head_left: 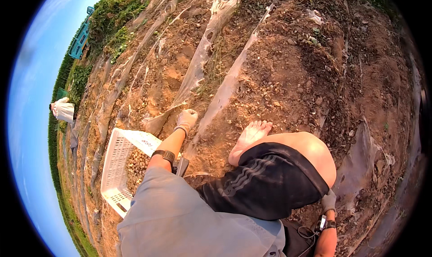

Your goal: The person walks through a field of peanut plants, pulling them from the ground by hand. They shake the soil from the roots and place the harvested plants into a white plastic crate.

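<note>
My left hand (187, 118), in a pale work glove, is closed low over the soil beside a strip of torn plastic film (158, 120). What its fingers hold, if anything, is hidden. Left of that forearm stands a white slatted plastic crate (118, 154), tilted in this view. Inside it lies a heap of small tan, rounded produce (137, 166), too small to name surely. My right hand (329, 201), also gloved, is down beside my bent knee; most of its fingers are out of sight. Both wrists carry dark straps with small devices.
My bare foot (252, 137) rests on dry clods. Long strips of plastic film (230, 83) run along the rows, with withered plants between them. Another person in a pale top (63, 109) is at the far left. Beyond stands a blue-green vehicle (81, 37) near green plants.
</note>
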